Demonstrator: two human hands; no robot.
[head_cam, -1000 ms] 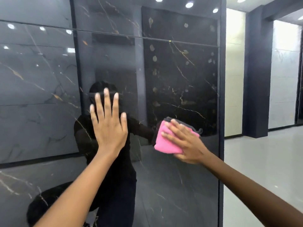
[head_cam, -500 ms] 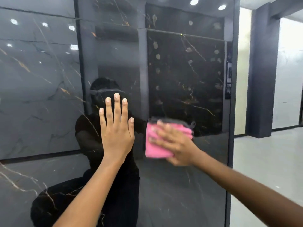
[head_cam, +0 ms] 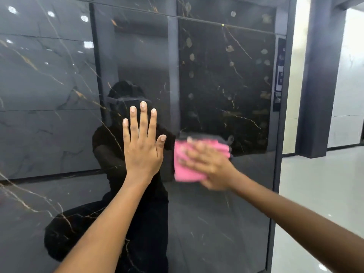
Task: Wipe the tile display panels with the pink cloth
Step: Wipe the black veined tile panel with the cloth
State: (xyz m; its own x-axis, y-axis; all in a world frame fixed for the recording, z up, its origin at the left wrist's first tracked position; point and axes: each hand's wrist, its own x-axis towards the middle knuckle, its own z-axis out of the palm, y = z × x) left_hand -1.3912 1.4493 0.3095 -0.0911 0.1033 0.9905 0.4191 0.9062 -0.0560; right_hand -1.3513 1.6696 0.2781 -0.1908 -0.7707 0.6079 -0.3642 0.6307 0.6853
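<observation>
Head view: my left hand (head_cam: 142, 150) lies flat, fingers straight, on the tile panel (head_cam: 226, 85); my right hand (head_cam: 209, 166) presses the pink cloth (head_cam: 183, 170) against it with spread fingers.

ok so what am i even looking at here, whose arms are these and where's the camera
There is no machine here. The camera sits on a person's head, looking forward and down, so the two arms are the wearer's own. They face a glossy dark tile panel with gold veins; the dark figure in it is a reflection. The left hand lies flat on the panel, fingers straight. The right hand, blurred, presses a pink cloth against the panel with spread fingers. A pale floor shows on the right.
</observation>
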